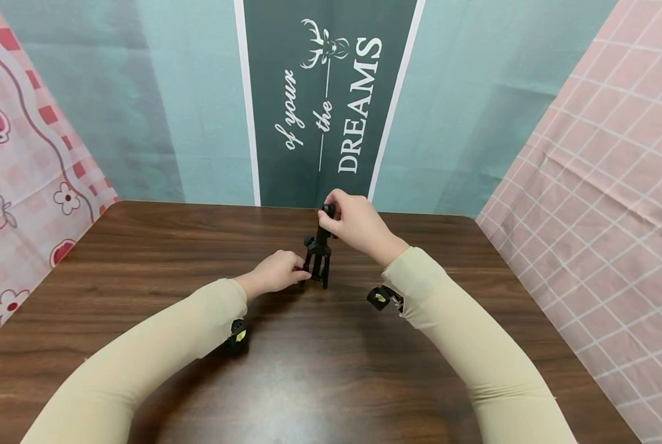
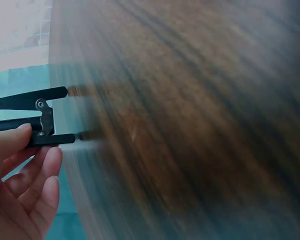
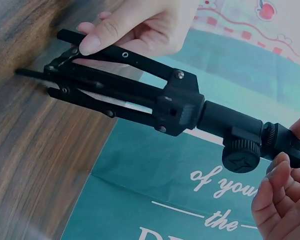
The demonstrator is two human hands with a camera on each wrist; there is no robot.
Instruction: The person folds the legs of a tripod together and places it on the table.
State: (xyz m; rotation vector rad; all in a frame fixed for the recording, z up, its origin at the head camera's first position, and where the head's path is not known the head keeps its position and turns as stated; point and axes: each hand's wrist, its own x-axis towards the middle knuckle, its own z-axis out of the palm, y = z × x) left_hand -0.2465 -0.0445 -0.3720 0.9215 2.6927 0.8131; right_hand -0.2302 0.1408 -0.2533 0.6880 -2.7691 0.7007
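Note:
A small black tripod (image 1: 318,251) stands upright near the far side of the table, its legs only slightly spread. Low down, my left hand (image 1: 278,271) pinches one leg between thumb and fingers; the left wrist view shows that leg (image 2: 52,140) beside the thumb. At the top, my right hand (image 1: 359,223) grips the tripod's head (image 3: 285,145) with thumb and fingers. Below that head, a round ribbed knob (image 3: 241,155) sticks out from the centre column. Metal rivets join the legs and braces, seen in the right wrist view.
The dark wooden table (image 1: 320,382) reaches back to a teal cloth (image 1: 209,111) with white lettering. A pink checked cloth (image 1: 603,185) hangs at the right, a fruit-patterned one (image 1: 26,185) at the left. Small black devices (image 1: 379,298) are on both wrists.

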